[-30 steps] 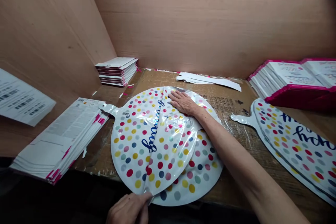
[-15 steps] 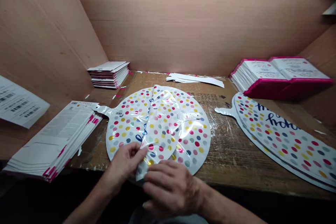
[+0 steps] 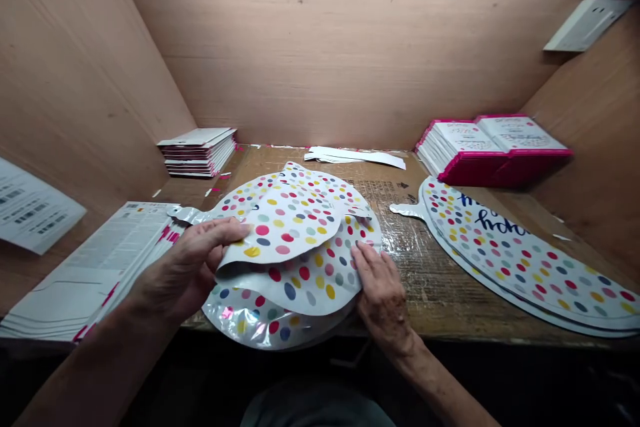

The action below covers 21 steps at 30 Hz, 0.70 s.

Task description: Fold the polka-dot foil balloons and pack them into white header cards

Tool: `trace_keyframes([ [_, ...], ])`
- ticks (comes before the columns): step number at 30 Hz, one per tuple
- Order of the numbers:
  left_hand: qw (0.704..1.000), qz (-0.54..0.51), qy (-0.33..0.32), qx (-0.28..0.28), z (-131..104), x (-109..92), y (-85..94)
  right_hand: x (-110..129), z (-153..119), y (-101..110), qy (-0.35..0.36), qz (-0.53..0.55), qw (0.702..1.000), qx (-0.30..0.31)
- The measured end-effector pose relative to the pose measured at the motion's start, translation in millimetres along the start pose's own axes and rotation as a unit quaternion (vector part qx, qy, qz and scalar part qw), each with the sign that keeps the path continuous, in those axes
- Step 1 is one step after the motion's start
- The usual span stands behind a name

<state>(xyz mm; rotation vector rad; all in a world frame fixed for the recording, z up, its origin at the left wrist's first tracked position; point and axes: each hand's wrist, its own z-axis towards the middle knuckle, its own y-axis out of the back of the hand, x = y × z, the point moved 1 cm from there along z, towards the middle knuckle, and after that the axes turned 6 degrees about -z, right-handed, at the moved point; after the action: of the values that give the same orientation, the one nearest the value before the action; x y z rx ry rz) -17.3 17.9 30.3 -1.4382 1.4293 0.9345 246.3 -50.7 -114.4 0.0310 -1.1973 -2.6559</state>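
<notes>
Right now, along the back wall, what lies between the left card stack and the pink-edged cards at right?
White paper strips, on brown cardboard, in the head view.

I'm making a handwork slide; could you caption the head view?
Left hand pinches a folded polka-dot foil balloon, right hand at its right side; lettered balloons lie farther right.

You can read no whole word with certainty. On the dotted balloons (image 3: 500, 253) to your right, dark blue script runs over two lines, partly cut off; on the dotted sheet you hold, only traces of script show. The hanging paper (image 3: 37, 207) at your left bears barcodes. Print on the white cards (image 3: 75, 267), pink-edged cards (image 3: 490, 163) and cardboard (image 3: 415, 247) is too small.
</notes>
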Motion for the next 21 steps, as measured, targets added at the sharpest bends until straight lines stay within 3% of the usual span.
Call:
trace_keyframes([
  [3, 0.996, 0.076, 0.011, 0.035, 6, 7, 5.8, -23, 4, 6, 0.021, -0.024, 0.999, -0.014],
  [5, 0.972, 0.214, 0.028, 0.090, 9, 18, 12.5, -33, 11, 8, 0.074, -0.020, 0.997, -0.016],
  [7, 0.916, 0.389, -0.005, 0.103, 14, 25, 19.0, -40, 17, 7, 0.138, -0.004, 0.990, 0.005],
  [9, 0.853, 0.512, -0.094, 0.050, 25, 28, 19.1, -44, 22, 6, 0.189, 0.012, 0.981, 0.035],
  [12, 0.786, 0.551, -0.278, -0.021, 53, 32, -2.6, -48, 26, 2, 0.236, 0.024, 0.969, 0.064],
  [14, 0.743, 0.566, -0.356, 0.030, 76, 48, -28.9, -50, 27, -1, 0.251, 0.025, 0.965, 0.071],
  [18, 0.697, 0.610, -0.338, 0.166, 107, 96, -75.1, -53, 28, -7, 0.278, 0.034, 0.956, 0.091],
  [21, 0.688, 0.595, -0.374, 0.182, 105, 106, -78.1, -56, 35, -6, 0.292, 0.056, 0.941, 0.160],
])
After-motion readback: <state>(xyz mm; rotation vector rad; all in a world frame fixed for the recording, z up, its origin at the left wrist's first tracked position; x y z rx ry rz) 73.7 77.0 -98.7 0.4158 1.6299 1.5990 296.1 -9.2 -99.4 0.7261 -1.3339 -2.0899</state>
